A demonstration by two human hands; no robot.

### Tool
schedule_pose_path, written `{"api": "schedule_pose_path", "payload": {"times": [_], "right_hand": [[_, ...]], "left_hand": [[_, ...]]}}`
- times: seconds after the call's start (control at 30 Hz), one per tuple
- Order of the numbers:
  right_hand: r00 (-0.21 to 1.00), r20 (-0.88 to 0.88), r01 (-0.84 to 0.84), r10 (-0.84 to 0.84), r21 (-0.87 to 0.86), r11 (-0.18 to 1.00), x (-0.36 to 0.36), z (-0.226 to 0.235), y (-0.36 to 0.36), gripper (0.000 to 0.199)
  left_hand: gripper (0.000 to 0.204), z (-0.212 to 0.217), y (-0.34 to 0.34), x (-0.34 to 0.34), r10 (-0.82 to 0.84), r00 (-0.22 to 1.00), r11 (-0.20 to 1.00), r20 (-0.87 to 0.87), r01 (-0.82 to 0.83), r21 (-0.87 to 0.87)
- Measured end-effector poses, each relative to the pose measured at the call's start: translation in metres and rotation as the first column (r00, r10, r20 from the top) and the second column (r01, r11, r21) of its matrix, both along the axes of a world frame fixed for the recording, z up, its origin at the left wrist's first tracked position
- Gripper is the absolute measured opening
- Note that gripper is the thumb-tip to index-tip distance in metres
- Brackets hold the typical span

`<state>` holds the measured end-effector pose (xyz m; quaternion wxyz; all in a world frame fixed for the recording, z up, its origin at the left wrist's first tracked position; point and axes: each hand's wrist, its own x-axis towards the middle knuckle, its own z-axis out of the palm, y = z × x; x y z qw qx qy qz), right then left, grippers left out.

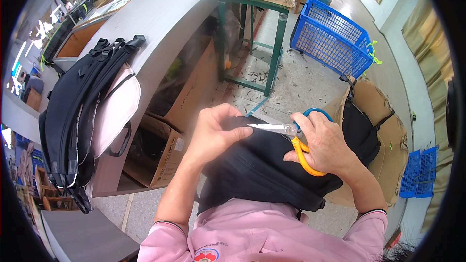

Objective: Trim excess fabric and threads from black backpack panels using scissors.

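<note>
A black fabric bag (257, 170), likely a backpack, lies across my lap against my pink shirt. My left hand (218, 133) pinches its upper edge between thumb and fingers. In my right hand (323, 140) is a pair of scissors (290, 129) with one orange and one teal handle loop. Their blades point left, and the tips reach the fabric beside my left thumb. The blades look nearly closed. Whether a thread lies at the tips is too small to tell.
Black backpacks (73, 121) with a pale pink panel lie on the white table (160, 7) at left. Cardboard boxes (167, 157) sit beneath it. An open carton (388, 155) with black bags stands at right. Beyond are a blue crate (332, 34) and a green-legged table (276, 48).
</note>
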<state>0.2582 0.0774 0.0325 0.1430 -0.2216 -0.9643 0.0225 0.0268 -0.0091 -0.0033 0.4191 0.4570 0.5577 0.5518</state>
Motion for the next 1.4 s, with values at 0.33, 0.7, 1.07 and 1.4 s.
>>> {"api": "schedule_pose_path", "payload": {"times": [0.33, 0.7, 1.07, 1.4], "right_hand": [[0.999, 0.035, -0.020, 0.022, -0.066, 0.998, 0.005, -0.008, 0.007, 0.064], [0.997, 0.046, -0.064, 0.068, -0.076, 0.995, 0.002, 0.009, 0.011, 0.062], [0.980, 0.167, -0.091, 0.104, -0.084, 0.992, 0.001, 0.031, 0.018, 0.059], [0.977, 0.157, -0.131, 0.144, -0.091, 0.987, 0.000, 0.037, 0.017, 0.055]], "left_hand": [[0.021, -0.005, 0.004, 0.000, -0.006, 0.999, 1.000, -0.032, 0.006, 0.011], [0.042, -0.001, 0.003, 0.005, -0.036, 0.999, 0.999, -0.006, 0.036, 0.030], [0.078, 0.008, 0.001, 0.017, -0.019, 0.982, 1.000, -0.190, 0.018, -0.007], [0.094, 0.003, 0.002, 0.022, -0.017, 0.981, 0.999, -0.194, 0.022, 0.026]]}}
